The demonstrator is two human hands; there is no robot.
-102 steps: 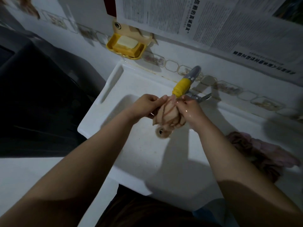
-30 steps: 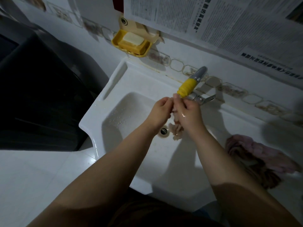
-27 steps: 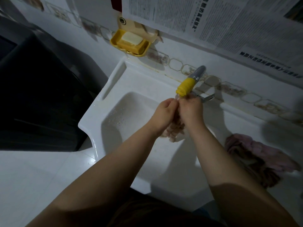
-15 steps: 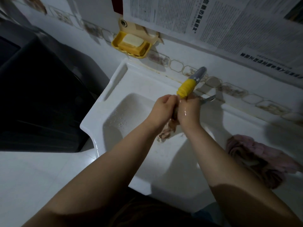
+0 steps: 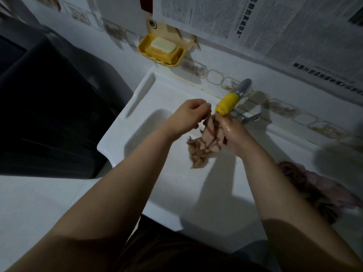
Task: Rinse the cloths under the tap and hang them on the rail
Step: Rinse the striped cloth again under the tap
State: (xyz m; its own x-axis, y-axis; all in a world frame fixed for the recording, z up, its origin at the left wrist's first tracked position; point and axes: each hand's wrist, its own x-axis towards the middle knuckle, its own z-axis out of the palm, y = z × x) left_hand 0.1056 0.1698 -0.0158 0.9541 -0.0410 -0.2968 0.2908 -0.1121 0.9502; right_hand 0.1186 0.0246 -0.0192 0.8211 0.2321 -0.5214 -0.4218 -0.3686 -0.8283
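Gripping a wet striped cloth (image 5: 205,142) under the yellow-tipped tap (image 5: 226,105), both hands are working over the white sink (image 5: 141,99). The left hand (image 5: 186,118) is pinching its top edge; the right hand (image 5: 233,134) is clenching around it.

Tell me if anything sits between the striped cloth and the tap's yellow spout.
Nothing visible does. The left hand and right hand hold the striped cloth directly below the yellow spout, its top edge right at the outlet.

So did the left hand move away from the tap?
Yes. The left hand has slid left, away from the yellow tap spout, pulling the cloth open.
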